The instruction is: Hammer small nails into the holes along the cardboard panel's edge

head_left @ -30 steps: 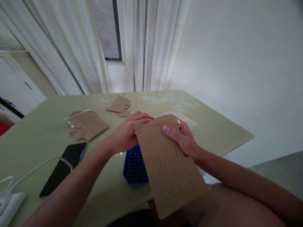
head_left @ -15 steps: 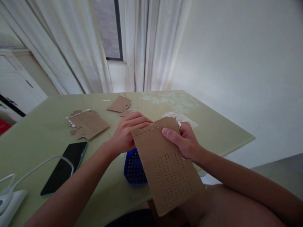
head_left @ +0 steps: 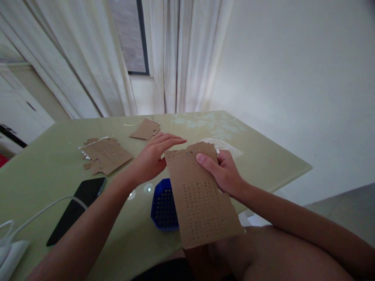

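Above the near table [head_left: 52, 171] edge, the right hand [head_left: 224, 173] grips a punched cardboard sheet [head_left: 199, 199], thumb across its front, fingers curled behind. Left of it, the left hand [head_left: 152, 156] hovers with fingers spread flat, close to the sheet's top left corner, holding nothing. Underneath sits a blue basket [head_left: 164, 205].

Right hand [head_left: 224, 173] grips perforated cardboard sheet [head_left: 200, 199] near its top edge, thumb on the face. Left hand [head_left: 154, 156] at its 10 o'clock, fingers spread, near the top corner. Blue basket [head_left: 162, 203] under the sheet. Phone [head_left: 77, 208] at 8 o'clock, cardboard scraps [head_left: 107, 154] at 10, on the green table [head_left: 43, 175].
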{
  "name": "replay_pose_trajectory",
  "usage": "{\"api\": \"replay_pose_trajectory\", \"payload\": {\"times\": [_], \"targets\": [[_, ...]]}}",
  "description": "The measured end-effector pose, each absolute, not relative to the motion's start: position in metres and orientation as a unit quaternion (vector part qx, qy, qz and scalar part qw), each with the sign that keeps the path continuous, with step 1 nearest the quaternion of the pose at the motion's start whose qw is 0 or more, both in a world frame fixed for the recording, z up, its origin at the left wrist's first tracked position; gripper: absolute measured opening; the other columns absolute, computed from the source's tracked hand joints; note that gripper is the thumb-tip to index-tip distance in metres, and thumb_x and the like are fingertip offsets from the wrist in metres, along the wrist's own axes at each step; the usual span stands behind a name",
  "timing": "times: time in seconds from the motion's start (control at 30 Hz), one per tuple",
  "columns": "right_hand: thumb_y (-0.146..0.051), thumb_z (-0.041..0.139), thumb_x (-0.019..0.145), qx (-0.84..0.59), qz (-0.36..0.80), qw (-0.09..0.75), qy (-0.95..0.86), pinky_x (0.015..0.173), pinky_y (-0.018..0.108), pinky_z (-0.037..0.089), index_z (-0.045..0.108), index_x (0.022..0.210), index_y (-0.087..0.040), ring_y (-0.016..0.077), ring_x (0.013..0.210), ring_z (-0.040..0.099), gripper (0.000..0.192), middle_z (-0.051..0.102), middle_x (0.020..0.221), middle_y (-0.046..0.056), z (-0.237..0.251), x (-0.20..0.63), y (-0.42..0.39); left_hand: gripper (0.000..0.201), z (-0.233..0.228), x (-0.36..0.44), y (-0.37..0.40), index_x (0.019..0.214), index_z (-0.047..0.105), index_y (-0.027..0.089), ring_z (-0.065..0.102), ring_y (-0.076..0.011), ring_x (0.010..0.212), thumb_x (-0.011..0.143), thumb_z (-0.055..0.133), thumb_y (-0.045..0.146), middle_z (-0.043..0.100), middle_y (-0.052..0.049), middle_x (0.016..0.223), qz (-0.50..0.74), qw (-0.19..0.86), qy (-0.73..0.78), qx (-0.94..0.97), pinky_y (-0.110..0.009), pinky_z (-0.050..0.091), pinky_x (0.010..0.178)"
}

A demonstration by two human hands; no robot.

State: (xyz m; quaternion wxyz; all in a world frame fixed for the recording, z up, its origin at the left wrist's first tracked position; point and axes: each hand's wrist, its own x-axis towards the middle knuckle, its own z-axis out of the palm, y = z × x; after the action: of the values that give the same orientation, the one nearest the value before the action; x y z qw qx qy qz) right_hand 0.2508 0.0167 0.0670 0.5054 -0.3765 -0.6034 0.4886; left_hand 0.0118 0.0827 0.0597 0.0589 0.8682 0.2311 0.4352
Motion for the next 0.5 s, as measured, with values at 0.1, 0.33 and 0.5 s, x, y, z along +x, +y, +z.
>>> {"api": "replay_pose_trajectory", "payload": {"times": [0.1, 0.33, 0.5], "targets": [[-0.05, 0.078, 0.097, -0.399, 0.459, 0.501, -0.616, 0.048, 0.021, 0.04, 0.073, 0.081, -0.018, 0.0115, 0.059, 0.053, 0.036, 0.062, 0.071, -0.001, 0.068, 0.25, 0.017, 0.026, 0.073, 0.003, 0.077, 0.121, 0.07, 0.017, 0.071, -0.0204, 0.099, 0.115, 0.045, 0.021, 0.077, -0.01, 0.11, 0.505, 0.028, 0.297, 0.81, -0.036, 0.055, 0.088], [-0.047, 0.07, 0.098, -0.403, 0.421, 0.439, -0.684, 0.048, 0.023, 0.031, 0.062, 0.072, -0.019, 0.0107, 0.056, 0.042, 0.039, 0.048, 0.064, -0.004, 0.071, 0.25, 0.013, 0.039, 0.093, 0.015, 0.044, 0.088, 0.061, 0.022, 0.058, -0.0247, 0.077, 0.113, 0.054, 0.051, 0.064, -0.005, 0.081, 0.31, -0.28, 0.218, 0.882, -0.039, 0.044, 0.068], [-0.043, 0.062, 0.101, -0.383, 0.386, 0.401, -0.737, 0.048, 0.024, 0.026, 0.051, 0.065, -0.022, 0.0097, 0.055, 0.035, 0.044, 0.04, 0.061, -0.006, 0.078, 0.251, 0.012, 0.031, 0.088, 0.022, 0.046, 0.084, 0.057, 0.023, 0.052, -0.0207, 0.069, 0.114, 0.057, 0.029, 0.061, 0.0, 0.074, 0.296, -0.289, 0.167, 0.895, -0.037, 0.04, 0.065]]}}
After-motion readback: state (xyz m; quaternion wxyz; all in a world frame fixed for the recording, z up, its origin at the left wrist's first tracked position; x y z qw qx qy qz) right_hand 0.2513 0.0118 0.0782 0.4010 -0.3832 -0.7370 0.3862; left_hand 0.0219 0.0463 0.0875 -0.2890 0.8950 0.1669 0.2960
